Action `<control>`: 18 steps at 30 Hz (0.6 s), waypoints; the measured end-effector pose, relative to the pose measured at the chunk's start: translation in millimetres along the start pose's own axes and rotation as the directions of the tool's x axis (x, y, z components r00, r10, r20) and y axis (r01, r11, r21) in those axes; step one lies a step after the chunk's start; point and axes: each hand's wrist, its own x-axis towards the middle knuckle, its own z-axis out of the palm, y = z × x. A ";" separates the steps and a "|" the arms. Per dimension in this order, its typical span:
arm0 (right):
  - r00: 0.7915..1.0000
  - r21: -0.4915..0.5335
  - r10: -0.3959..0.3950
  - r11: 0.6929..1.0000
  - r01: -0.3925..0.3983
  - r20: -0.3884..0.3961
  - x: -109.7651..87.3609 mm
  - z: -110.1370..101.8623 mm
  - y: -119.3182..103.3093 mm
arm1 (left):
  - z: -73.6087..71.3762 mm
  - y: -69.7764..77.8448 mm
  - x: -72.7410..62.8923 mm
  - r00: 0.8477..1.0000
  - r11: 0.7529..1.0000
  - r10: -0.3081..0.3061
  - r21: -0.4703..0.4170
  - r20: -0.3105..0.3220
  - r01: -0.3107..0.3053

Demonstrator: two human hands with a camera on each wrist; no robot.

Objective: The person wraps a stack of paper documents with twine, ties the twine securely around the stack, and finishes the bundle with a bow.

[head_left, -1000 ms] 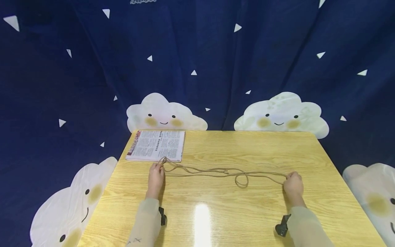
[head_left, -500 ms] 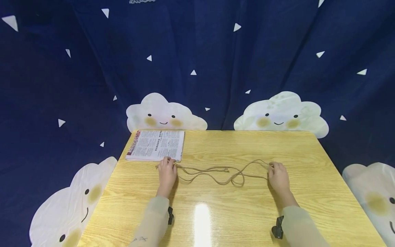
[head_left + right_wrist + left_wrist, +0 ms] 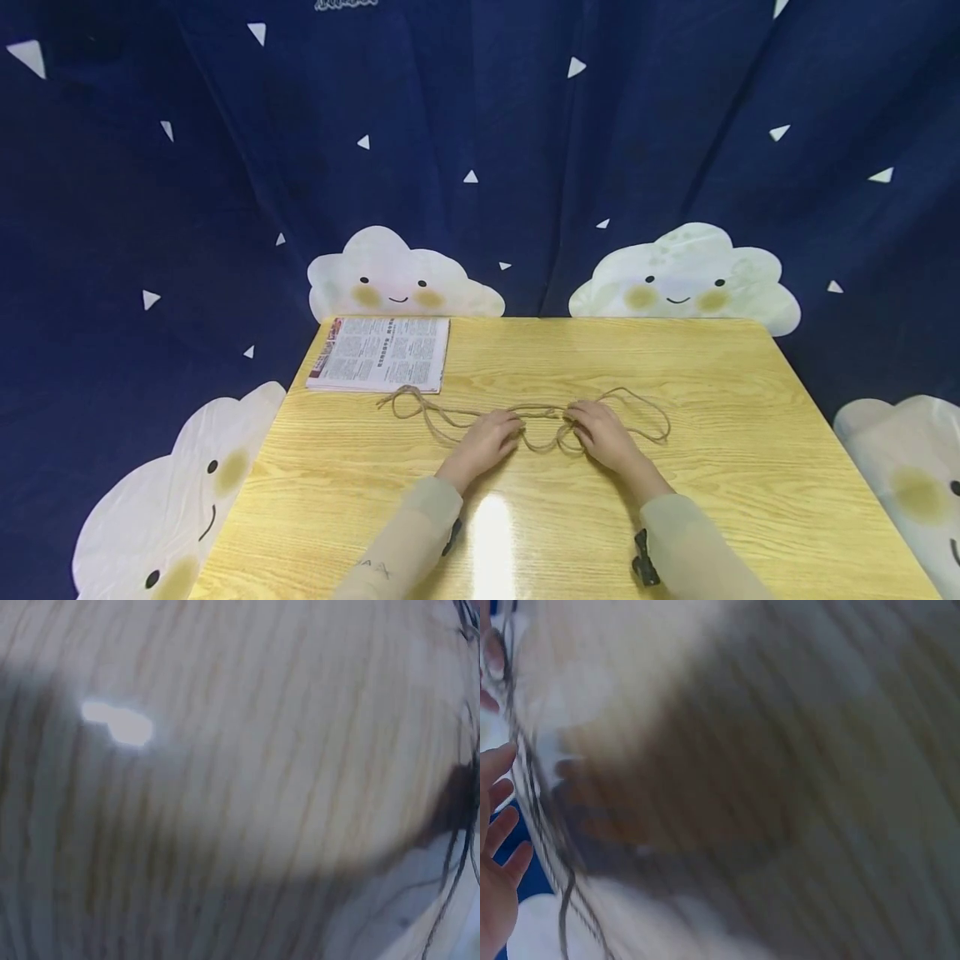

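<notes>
A long, thin brown cord [image 3: 536, 407] lies in loose loops across the wooden table [image 3: 540, 533]. My left hand [image 3: 483, 443] is over its middle, fingers loosely bent and spread; in the left wrist view the left hand [image 3: 496, 900] shows fingers apart, one fingertip right at the cord [image 3: 532, 780]. Just to the right, my right hand [image 3: 606, 435] is at the same stretch, its fingertips at the strands near a small loop. One wide loop of cord reaches out past the right hand. In the right wrist view only strands of cord [image 3: 474, 817] show at the right edge.
A folded newspaper [image 3: 382, 354] lies at the table's back left corner, with the cord's left loops beside its front edge. Behind the table hangs a dark blue curtain [image 3: 517, 108] with clouds and white triangles.
Both hands have let go of the cord's outer ends and come inward to its middle, close together. The cord, stretched out straight before, now lies slack in loops.
</notes>
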 end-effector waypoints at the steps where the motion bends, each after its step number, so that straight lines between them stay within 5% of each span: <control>1: 1.000 0.012 -0.009 1.000 0.009 0.012 -0.4 2.6 -0.9 | 2.5 2.9 0.8 1.000 1.000 0.012 0.017 0.014 -0.012; 9: 0.997 0.017 -0.050 0.999 0.051 -0.066 -2.3 11.1 -3.2 | 14.8 8.2 4.5 0.999 0.986 0.047 0.161 -0.012 -0.045; 14: 0.989 -0.012 -0.051 0.999 0.050 -0.136 -7.9 11.3 2.1 | 14.2 3.0 1.4 1.000 0.986 -0.010 0.165 0.016 0.008; 18: 0.993 -0.036 0.012 0.999 -0.016 -0.120 -12.4 7.8 8.8 | 10.5 -5.5 -3.7 0.997 0.986 -0.069 0.156 0.023 0.065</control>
